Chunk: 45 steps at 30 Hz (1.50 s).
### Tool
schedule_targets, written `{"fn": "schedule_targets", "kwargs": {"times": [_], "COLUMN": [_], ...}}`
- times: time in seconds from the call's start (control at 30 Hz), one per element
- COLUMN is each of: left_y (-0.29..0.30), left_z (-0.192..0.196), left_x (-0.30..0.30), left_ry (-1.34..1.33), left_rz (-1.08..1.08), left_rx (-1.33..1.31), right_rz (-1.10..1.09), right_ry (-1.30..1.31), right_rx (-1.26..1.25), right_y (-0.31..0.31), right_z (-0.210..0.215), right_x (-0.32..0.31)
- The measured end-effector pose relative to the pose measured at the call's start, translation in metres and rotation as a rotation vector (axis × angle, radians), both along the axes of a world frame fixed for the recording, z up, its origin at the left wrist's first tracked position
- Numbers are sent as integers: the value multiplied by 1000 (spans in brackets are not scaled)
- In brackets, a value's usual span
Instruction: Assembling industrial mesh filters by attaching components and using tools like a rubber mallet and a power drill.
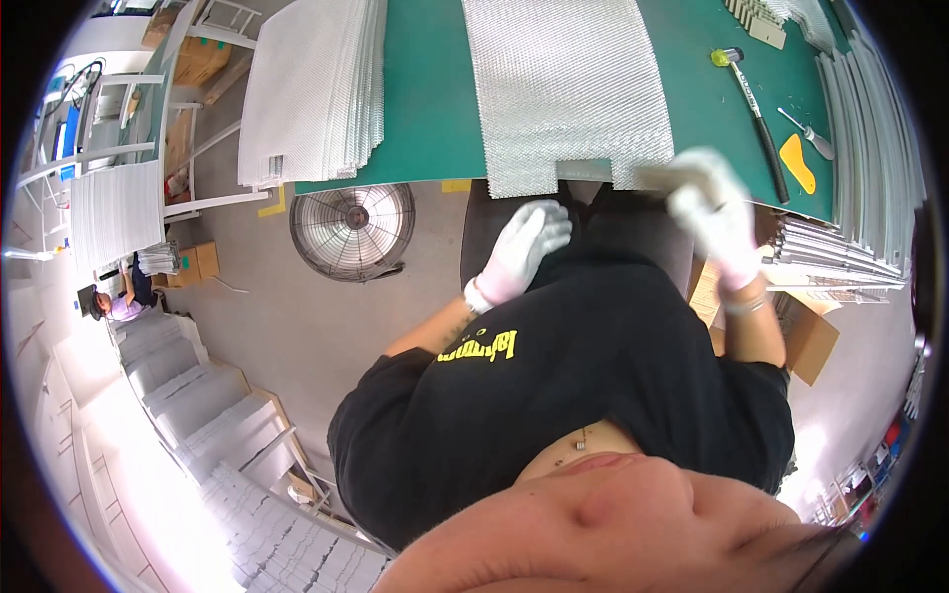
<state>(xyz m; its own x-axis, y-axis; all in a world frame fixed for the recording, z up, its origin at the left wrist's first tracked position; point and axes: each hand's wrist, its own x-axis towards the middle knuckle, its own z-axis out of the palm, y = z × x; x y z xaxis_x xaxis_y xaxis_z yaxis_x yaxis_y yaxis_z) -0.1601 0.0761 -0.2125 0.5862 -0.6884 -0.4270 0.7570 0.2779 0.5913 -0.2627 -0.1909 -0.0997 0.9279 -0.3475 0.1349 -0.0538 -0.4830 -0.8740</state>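
A silvery expanded-metal mesh sheet lies before me on the green table, its notched near end reaching past the table edge. My right hand, in a white glove, is at that edge by the sheet's near right corner. Its fingers are closed on a short grey-brown strip, smeared by motion, whose kind I cannot make out. My left hand, also gloved, hovers over my lap below the sheet's near left corner. Its fingers are stretched and slightly bent, with nothing in them.
A stack of mesh sheets lies on the left. To the right are a mallet, a screwdriver, a yellow piece, beige blocks and stacked panels. A floor fan stands below the table; another person is far left.
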Motion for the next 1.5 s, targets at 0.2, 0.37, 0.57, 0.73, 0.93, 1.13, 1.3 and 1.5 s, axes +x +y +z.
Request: {"fn": "schedule_targets", "kwargs": {"times": [0.2,0.37,0.57,0.73,0.93,1.13,1.3,1.5], "left_y": [-34,-34,-28,-26,-24,-24,-23,-23], "left_z": [-5,-8,-3,-4,-5,2,-1,-2], "left_x": [17,19,17,18,17,18,16,16], "left_ry": [-17,-78,-64,-13,-41,-77,-64,-4], "left_rz": [79,112,64,44,35,10,27,28], "left_rx": [61,-3,24,-2,38,112,84,23], "right_rz": [-78,-132,-90,-132,-146,-162,-191,-188], "right_ry": [178,-42,46,76,75,34,20,20], "right_rx": [1249,1568,1324,1194,1205,1230,1299,1240], "right_y": [107,113,93,95,101,107,108,108], "right_z": [-114,-139,-140,-129,-129,-129,-132,-134], "right_x": [-8,3,10,9,8,7,8,6]}}
